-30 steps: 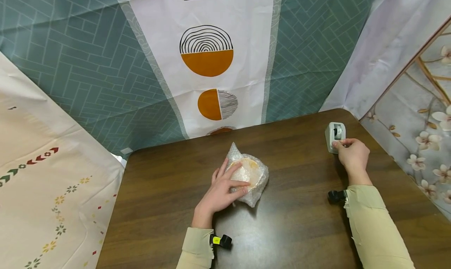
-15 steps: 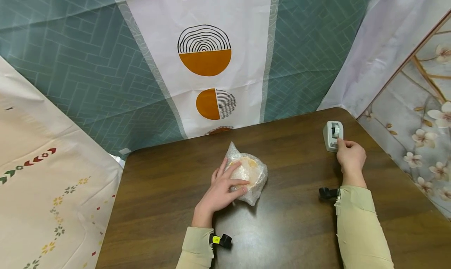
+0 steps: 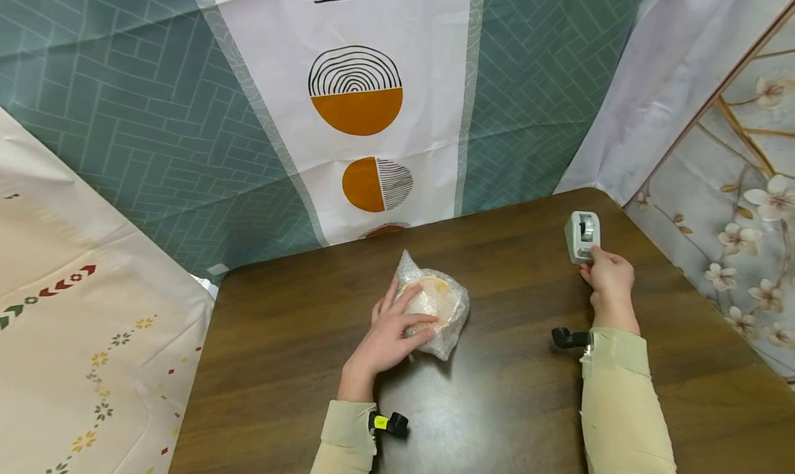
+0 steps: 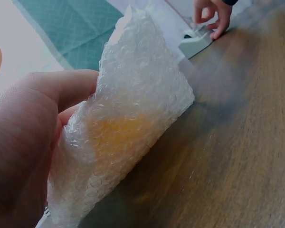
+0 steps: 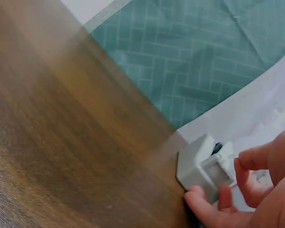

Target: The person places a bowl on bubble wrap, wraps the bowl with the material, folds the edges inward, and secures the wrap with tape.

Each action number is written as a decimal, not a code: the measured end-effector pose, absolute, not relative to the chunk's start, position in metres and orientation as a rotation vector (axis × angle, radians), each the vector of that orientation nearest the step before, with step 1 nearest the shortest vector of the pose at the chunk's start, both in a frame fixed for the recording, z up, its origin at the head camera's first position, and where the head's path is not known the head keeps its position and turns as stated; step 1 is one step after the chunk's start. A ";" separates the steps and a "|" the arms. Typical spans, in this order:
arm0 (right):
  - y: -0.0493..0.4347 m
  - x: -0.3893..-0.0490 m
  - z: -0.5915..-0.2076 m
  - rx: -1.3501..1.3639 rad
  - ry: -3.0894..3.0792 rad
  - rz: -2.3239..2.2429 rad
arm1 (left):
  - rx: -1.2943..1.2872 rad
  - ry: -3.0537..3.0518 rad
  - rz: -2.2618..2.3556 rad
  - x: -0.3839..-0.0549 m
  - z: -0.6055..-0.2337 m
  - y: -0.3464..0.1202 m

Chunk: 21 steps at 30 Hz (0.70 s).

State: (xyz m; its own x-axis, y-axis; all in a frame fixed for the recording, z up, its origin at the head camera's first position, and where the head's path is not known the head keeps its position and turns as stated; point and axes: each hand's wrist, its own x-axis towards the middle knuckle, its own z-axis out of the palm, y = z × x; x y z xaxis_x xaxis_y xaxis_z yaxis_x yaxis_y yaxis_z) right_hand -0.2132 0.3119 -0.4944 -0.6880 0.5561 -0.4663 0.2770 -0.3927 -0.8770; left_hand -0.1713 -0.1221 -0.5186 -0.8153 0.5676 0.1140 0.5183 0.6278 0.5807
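A round item in bubble wrap (image 3: 456, 312) lies on the table, with a yellow-orange patch showing through the plastic. My left hand (image 3: 388, 332) rests over it, fingers spread across the top; the wrapped item (image 4: 133, 99) fills the middle of the left wrist view, its loose corner sticking up. At the far right stands a pale grey tape dispenser (image 3: 577, 243). My right hand (image 3: 611, 284) is at its front end. In the right wrist view, thumb and index finger pinch at the cutter of the dispenser (image 5: 194, 164), while other fingers touch its lower front. The clear tape itself is hardly visible.
The dark wood table (image 3: 298, 336) backs onto a hanging green and white cloth (image 3: 428, 122). A flowered cloth (image 3: 739, 253) hangs along the right side and a cream one (image 3: 105, 308) along the left. Black wrist cameras sit at both cuffs.
My right hand has shifted slightly left and its fingers have regrouped at the dispenser's front end. The left hand and the wrapped item stay put. The head view has turned slightly right.
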 end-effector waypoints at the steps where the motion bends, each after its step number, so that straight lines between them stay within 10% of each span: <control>1: 0.312 -0.212 -0.492 -1.134 -1.600 2.231 | 0.920 2.761 0.948 -0.171 -0.519 -0.122; 21: 0.316 -0.205 -0.499 -1.102 -1.539 2.261 | 0.919 2.742 0.966 -0.169 -0.518 -0.122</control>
